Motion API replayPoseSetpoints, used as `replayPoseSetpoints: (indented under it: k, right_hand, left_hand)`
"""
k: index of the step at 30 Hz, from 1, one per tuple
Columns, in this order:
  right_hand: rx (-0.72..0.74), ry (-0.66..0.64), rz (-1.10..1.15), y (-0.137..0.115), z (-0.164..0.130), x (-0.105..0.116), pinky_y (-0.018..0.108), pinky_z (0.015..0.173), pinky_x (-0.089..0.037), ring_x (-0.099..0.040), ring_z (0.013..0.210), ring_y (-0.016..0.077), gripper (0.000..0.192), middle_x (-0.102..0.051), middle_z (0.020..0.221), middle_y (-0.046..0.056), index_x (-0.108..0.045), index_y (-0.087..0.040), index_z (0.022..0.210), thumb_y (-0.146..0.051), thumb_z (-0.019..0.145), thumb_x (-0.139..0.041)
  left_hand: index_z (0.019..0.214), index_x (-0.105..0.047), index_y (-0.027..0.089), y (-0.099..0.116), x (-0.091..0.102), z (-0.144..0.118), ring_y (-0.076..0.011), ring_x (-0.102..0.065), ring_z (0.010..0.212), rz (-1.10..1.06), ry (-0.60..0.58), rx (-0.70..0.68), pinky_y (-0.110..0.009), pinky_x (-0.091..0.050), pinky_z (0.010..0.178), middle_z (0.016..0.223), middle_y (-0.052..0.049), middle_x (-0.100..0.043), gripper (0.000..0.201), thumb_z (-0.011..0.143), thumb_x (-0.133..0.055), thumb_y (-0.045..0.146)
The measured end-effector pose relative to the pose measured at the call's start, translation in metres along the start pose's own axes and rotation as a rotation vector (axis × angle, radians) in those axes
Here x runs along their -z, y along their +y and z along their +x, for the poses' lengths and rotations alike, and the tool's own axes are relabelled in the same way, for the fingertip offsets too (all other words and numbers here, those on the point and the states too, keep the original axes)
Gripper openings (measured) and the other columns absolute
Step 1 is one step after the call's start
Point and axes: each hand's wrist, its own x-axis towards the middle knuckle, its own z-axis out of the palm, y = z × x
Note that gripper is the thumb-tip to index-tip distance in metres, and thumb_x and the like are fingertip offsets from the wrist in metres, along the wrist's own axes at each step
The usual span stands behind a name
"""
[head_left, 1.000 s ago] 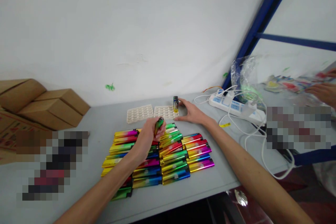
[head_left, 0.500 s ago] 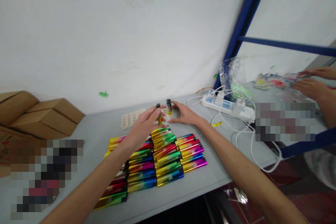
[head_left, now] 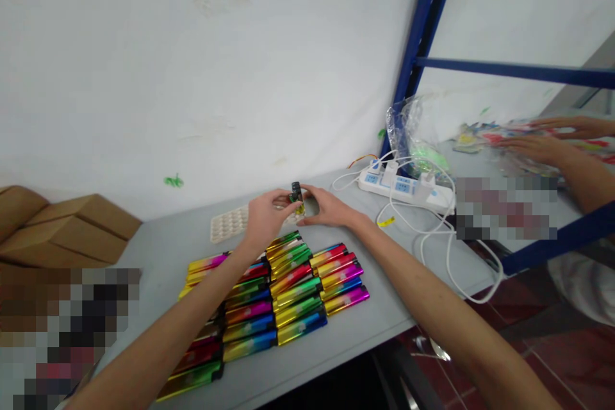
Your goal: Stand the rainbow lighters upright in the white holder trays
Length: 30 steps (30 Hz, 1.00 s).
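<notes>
Near the far edge of the grey table (head_left: pixel 384 307), the left hand (head_left: pixel 263 214) has carried its small upright metallic lighter (head_left: pixel 296 195) to the white moulded tray (head_left: pixel 229 224), fingers pinched on it; the right hand (head_left: pixel 327 208) now closes alongside, steadying.

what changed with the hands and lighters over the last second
The left hand carried its lighter up from above the rows to the tray, meeting the right hand there. The right hand stayed at the tray; the rows of lighters lie unchanged.
</notes>
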Motion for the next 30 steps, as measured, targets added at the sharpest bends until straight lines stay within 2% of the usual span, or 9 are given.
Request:
replayPoseSetpoints:
  k: [7, 12, 16, 21, 27, 30]
  right_hand:
    - [-0.029, 0.004, -0.023, -0.004, 0.000, 0.002, 0.048, 0.099, -0.049, -0.063, 0.112, 0.0322, 0.089, -0.064, 0.129, 0.019, -0.049, -0.011, 0.142, -0.038, 0.067, -0.089]
    - [-0.030, 0.003, -0.024, -0.001, 0.000, 0.000, 0.050, 0.102, -0.048, -0.062, 0.115, 0.0330, 0.093, -0.062, 0.132, 0.021, -0.044, -0.011, 0.146, -0.040, 0.069, -0.088]
    - [-0.010, 0.012, -0.006, 0.001, -0.001, -0.001, 0.050, 0.104, -0.046, -0.061, 0.119, 0.0326, 0.095, -0.060, 0.137, 0.019, -0.042, -0.015, 0.148, -0.040, 0.069, -0.087]
    - [-0.005, 0.011, -0.018, 0.002, 0.000, -0.002, 0.050, 0.104, -0.046, -0.061, 0.120, 0.0329, 0.096, -0.062, 0.135, 0.020, -0.042, -0.013, 0.149, -0.040, 0.069, -0.087]
    - [-0.001, 0.003, -0.053, 0.009, 0.002, -0.004, 0.048, 0.102, -0.048, -0.062, 0.115, 0.0316, 0.100, -0.064, 0.129, 0.019, -0.038, -0.012, 0.151, -0.043, 0.069, -0.087]
    - [0.007, 0.014, -0.061, 0.013, 0.002, -0.005, 0.048, 0.103, -0.047, -0.062, 0.114, 0.0314, 0.101, -0.063, 0.130, 0.019, -0.038, -0.013, 0.151, -0.044, 0.068, -0.088]
  left_hand:
    - [0.085, -0.066, 0.019, 0.000, -0.002, 0.004, -0.0225, -0.073, 0.075, -0.086, -0.043, -0.005, -0.035, -0.058, 0.074, 0.078, -0.005, -0.075, 0.031, 0.073, -0.081, 0.042]
    - [0.081, -0.065, 0.018, 0.007, -0.001, 0.004, -0.0219, -0.072, 0.071, -0.137, -0.037, 0.017, -0.033, -0.056, 0.069, 0.074, -0.005, -0.073, 0.031, 0.072, -0.082, 0.042]
    - [0.076, -0.065, 0.019, 0.010, 0.000, 0.002, -0.0214, -0.069, 0.068, -0.092, -0.038, -0.006, -0.032, -0.052, 0.067, 0.070, -0.005, -0.072, 0.029, 0.071, -0.084, 0.041]
    - [0.076, -0.065, 0.020, 0.007, -0.004, 0.005, -0.0216, -0.069, 0.068, -0.066, -0.085, -0.006, -0.032, -0.050, 0.066, 0.071, -0.004, -0.073, 0.025, 0.072, -0.083, 0.037]
    - [0.084, -0.055, 0.022, 0.011, -0.001, 0.000, -0.0205, -0.068, 0.066, -0.078, -0.048, 0.078, -0.030, -0.050, 0.064, 0.071, -0.001, -0.070, 0.041, 0.066, -0.088, 0.039]
    - [0.086, -0.060, 0.022, 0.022, 0.006, -0.013, -0.0203, -0.064, 0.069, -0.035, 0.037, 0.003, -0.031, -0.049, 0.069, 0.073, -0.001, -0.068, 0.037, 0.069, -0.087, 0.040]
